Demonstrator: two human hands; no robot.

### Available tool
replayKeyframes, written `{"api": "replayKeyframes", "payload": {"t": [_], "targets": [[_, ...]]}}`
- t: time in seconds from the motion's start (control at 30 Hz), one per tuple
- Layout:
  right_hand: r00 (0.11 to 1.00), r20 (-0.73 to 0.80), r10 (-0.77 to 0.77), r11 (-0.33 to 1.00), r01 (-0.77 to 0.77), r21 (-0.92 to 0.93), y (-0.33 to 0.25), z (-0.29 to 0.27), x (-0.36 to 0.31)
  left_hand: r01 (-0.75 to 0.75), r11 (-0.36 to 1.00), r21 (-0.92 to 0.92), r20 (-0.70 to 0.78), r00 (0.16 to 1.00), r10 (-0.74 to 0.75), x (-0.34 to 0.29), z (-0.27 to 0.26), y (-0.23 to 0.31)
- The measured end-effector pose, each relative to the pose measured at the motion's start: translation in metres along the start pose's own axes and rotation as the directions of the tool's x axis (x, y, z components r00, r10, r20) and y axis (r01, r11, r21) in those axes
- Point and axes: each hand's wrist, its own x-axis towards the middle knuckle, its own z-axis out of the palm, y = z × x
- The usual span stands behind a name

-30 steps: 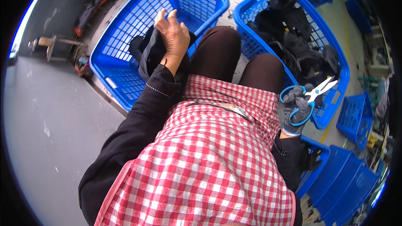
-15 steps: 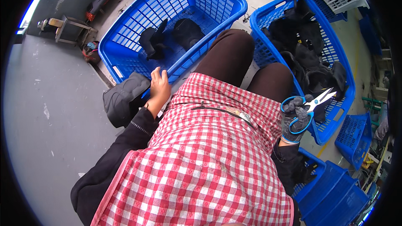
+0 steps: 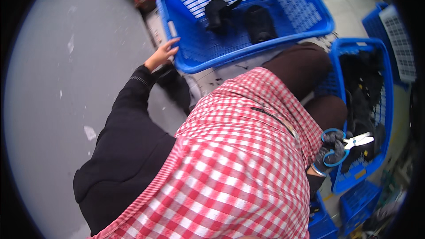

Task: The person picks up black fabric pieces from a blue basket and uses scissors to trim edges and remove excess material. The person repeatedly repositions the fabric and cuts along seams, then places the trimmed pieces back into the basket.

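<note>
My bare left hand point(image 3: 163, 55) is stretched out to the left end of a large blue basket point(image 3: 190, 67). Its fingers are apart, with the tips at the rim just below the handle slot. Inside that basket lie two black fabric pieces, one on the left point(image 3: 217, 14) and one on the right point(image 3: 259, 24). In my right hand point(image 3: 333, 147), gloved in grey, are scissors point(image 3: 357, 141) with blue handles and parted blades. They point right, over a second blue basket point(image 3: 383, 150) filled with black pieces point(image 3: 361, 102).
Under my left wrist is a dark item point(image 3: 175, 89), blurred and partly hidden by the sleeve. A plain grey surface point(image 3: 66, 106) spans the left side. A white basket point(image 3: 398, 40) stands at the far right, and more blue baskets point(image 3: 359, 203) are at the lower right.
The view has swung left, so the baskets sit farther right in it. My left hand has gone from the first basket's near side to its left end. The scissors stay in my right hand.
</note>
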Motion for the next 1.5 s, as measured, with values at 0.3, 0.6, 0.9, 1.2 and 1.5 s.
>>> {"api": "replayKeyframes", "payload": {"t": [0.3, 0.6, 0.9, 1.2, 1.5], "targets": [[0.992, -0.021, 0.123, 0.991, -0.124, -0.054, 0.033, 0.0, 0.011, -0.072, 0.966, -0.247, -0.642, 0.759, -0.108, 0.112, -0.042, -0.167], [0.97, -0.116, 0.213, 0.946, -0.234, -0.224, 0.082, 0.068, 0.058, 0.417, 0.827, 0.377, -0.405, 0.877, -0.257, 0.215, 0.058, -0.302], [0.983, -0.105, 0.149, 0.956, -0.171, -0.239, 0.066, 0.067, 0.057, 0.144, 0.044, 0.989, -0.147, 0.986, 0.082, 0.251, -0.012, -0.232], [0.992, -0.103, 0.073, 0.969, -0.095, -0.227, 0.052, 0.06, 0.067, -0.279, 0.895, -0.348, -0.112, 0.96, 0.256, 0.272, 0.02, -0.274], [0.998, -0.046, 0.03, 0.991, -0.036, -0.128, 0.028, 0.046, 0.095, 0.152, 0.003, 0.988, -0.152, 0.988, -0.01, 0.165, -0.093, -0.055]]}}
